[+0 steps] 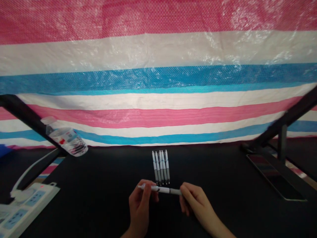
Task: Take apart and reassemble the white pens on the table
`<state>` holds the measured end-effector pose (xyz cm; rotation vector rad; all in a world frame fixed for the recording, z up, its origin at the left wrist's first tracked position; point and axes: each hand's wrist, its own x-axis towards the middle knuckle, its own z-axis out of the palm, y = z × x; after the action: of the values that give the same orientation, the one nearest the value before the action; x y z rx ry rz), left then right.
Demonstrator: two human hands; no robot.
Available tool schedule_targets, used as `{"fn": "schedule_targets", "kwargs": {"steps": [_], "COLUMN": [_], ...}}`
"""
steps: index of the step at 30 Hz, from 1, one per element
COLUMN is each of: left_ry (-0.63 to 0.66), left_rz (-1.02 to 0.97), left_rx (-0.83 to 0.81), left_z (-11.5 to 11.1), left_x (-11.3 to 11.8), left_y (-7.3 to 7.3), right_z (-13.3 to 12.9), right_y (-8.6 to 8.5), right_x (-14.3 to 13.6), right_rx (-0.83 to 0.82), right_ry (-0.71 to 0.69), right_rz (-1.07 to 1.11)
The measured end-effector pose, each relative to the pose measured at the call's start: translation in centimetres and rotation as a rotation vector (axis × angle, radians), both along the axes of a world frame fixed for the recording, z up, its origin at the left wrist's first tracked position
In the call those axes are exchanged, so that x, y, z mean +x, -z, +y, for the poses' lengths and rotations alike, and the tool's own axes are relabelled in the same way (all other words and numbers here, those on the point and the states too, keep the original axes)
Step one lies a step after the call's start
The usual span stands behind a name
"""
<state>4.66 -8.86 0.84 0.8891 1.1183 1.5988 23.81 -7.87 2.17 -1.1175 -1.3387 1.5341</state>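
A white pen with a grey grip [163, 189] lies level between my two hands, just in front of a row of pens. My left hand [141, 203] pinches its white clicker end between thumb and fingers. At the grey tip end, my right hand [194, 198] closes thumb and fingers round the pen, and the tip itself is hidden. Beyond it, several matching white and grey pens [161, 167] lie side by side on the black table [106, 185], their clickers pointing away from me.
At the left, a clear plastic bottle [69, 141] leans near a black bar. A white power strip [29, 208] with a plugged-in cable sits at the lower left. On the right lies a dark phone [274, 177]. A striped plastic sheet [158, 79] hangs behind the table.
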Motion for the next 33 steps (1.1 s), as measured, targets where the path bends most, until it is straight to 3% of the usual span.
{"fn": "schedule_targets", "kwargs": {"steps": [2, 6, 12, 18, 30, 33], "left_ry": [-0.008, -0.025, -0.022, 0.0, 0.003, -0.006], "left_rz": [-0.01, -0.052, -0.077, -0.088, -0.095, -0.087], "left_rx": [-0.013, -0.046, -0.077, -0.073, -0.081, -0.074], "left_z": [0.12, 0.4, 0.53, 0.43, 0.33, 0.36], "left_x": [0.04, 0.23, 0.4, 0.41, 0.49, 0.39], "left_y": [-0.24, -0.71, -0.82, -0.55, -0.78, -0.7], "right_z": [0.13, 0.4, 0.5, 0.43, 0.13, 0.13], "right_y": [0.03, 0.01, 0.04, 0.1, 0.18, 0.26], "right_x": [-0.07, -0.01, 0.1, -0.09, -0.38, -0.51], "right_rx": [-0.016, -0.12, -0.18, -0.134, -0.186, -0.199], "right_ry": [0.057, -0.026, 0.024, 0.096, 0.054, 0.101], "right_rz": [0.033, 0.017, 0.052, 0.061, 0.073, 0.189]}}
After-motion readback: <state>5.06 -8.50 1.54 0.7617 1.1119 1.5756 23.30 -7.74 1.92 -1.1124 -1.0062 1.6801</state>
